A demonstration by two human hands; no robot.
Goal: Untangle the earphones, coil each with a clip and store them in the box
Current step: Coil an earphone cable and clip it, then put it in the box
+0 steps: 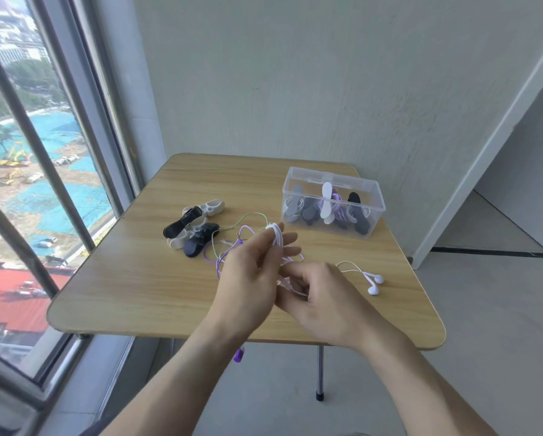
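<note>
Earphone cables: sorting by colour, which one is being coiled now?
The white earphone cable, looped around the left hand fingers; the purple cable and green cable lie loose.

High-rise room corner, bare and unfurnished: small wooden folding counter (138, 291) against plain grey walls (326, 73), tiled floor (484, 325) at right, tall metal-framed window (43, 171) at left overlooking a construction site (15, 162) far below.

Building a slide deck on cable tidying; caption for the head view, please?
Left hand coils white earphone cable; right hand feeds it, clips and box beyond.
</note>
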